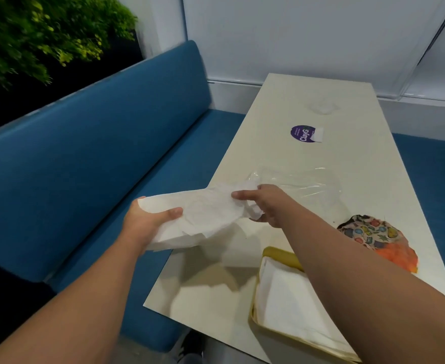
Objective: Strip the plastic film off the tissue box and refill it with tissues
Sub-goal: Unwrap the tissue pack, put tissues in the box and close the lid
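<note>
left hand grips one end of the tissues, right hand pinches the other; box below right forearm.

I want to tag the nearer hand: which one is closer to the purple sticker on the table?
Right. The right hand is just below the purple sticker; the left hand is off the table's left edge.

A café or office booth: blue bench seat, cream table, plant wall
</note>
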{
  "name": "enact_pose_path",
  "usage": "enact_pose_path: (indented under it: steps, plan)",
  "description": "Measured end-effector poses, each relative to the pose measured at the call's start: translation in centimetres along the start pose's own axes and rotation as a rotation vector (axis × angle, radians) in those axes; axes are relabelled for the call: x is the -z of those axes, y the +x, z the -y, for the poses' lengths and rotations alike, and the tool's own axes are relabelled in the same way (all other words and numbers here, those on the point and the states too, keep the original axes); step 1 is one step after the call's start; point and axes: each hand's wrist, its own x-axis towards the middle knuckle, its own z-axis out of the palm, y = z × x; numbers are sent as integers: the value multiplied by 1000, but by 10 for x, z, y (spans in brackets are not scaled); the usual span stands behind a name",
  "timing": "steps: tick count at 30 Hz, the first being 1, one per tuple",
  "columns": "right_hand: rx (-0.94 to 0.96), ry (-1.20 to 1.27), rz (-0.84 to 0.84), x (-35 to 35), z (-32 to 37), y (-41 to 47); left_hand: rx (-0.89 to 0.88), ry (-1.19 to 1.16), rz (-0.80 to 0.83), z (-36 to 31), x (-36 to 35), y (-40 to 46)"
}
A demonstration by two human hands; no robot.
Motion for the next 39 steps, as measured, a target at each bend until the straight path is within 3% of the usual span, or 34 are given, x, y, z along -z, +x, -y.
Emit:
enact_pose_path:
  steps: [6,11,16,25,29,39]
  plan:
    - [89,93,-13,20,24,-24,-32,-89,35,-37,-9,-23]
    - [28,187,-90,62,31,-58,-47,-108,132,-71,-36,-54]
    - [58,183,-147,112,27,-99,48,-100,208,-85,-68,-87]
    - [398,739,-116,173,70,-180,48,-152,296,-119,-125,-143]
    - [489,794,-124,186,84,-205,36,-197,440,-149,-151,-167]
    - [695,827,-136,217,124,-249,196,-376,729,-170,-191,-202]
